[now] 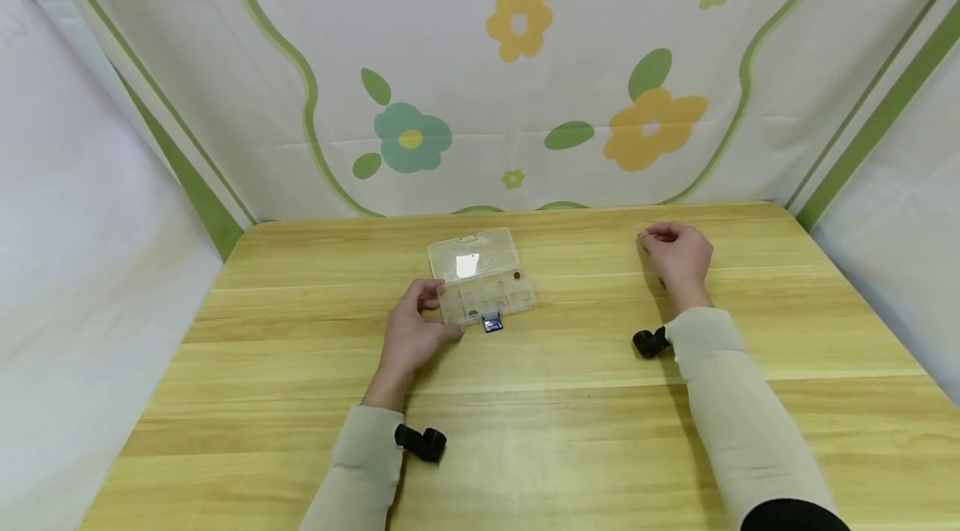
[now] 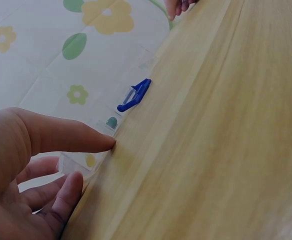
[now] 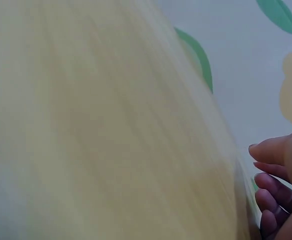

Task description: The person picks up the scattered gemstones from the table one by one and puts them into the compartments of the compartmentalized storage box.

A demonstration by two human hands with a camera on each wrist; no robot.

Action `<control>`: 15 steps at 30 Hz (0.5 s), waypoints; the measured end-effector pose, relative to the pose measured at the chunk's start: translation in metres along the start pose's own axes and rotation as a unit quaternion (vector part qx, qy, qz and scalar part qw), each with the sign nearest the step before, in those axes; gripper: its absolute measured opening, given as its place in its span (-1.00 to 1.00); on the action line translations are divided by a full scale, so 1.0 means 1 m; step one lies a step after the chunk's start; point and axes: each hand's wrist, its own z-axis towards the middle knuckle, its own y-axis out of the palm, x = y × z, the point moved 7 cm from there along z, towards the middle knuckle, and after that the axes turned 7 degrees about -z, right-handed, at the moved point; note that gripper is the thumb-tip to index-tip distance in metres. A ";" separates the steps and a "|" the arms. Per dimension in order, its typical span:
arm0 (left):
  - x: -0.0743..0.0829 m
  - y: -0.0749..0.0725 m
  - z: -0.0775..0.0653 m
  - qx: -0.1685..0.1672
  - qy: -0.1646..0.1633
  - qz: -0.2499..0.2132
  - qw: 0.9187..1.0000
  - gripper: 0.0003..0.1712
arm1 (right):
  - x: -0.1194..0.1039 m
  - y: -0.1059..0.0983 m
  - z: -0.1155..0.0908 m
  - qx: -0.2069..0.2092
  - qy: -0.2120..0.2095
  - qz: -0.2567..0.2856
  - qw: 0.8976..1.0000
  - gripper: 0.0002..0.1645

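Note:
A clear plastic compartment box (image 1: 486, 296) stands on the table with its transparent lid (image 1: 474, 254) raised toward the back. At its front edge juts a blue clasp (image 2: 134, 95). Inside lie a dark reddish-brown bead (image 1: 517, 275), a green piece (image 2: 111, 122) and a yellow piece (image 2: 90, 160). My left hand (image 1: 416, 333) grips the box's left end, thumb at the front corner and fingers at the far side. Away to the right, my right hand (image 1: 681, 256) hovers low over the table's far part, fingers loosely curled. Nothing shows between its thumb and fingers in the right wrist view.
The wooden table (image 1: 525, 431) stretches to both sides. Behind it hangs a white cloth (image 1: 450, 39) printed with flowers, close to the table's far edge. White cloth walls stand at left and right. Each wrist carries a black camera.

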 end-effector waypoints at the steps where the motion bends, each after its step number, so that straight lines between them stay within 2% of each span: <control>1: 0.000 0.000 0.000 0.000 0.000 0.000 1.000 -0.11 | 0.000 0.000 -0.002 -0.001 0.004 0.008 1.000 -0.55; 6: 0.000 0.000 0.000 0.000 -0.001 0.001 1.000 -0.11 | -0.003 0.003 -0.013 -0.018 0.017 0.034 0.999 -0.54; 15: 0.001 0.000 0.000 -0.001 0.001 0.006 1.000 -0.12 | -0.011 0.005 -0.032 -0.056 0.006 0.065 0.996 -0.50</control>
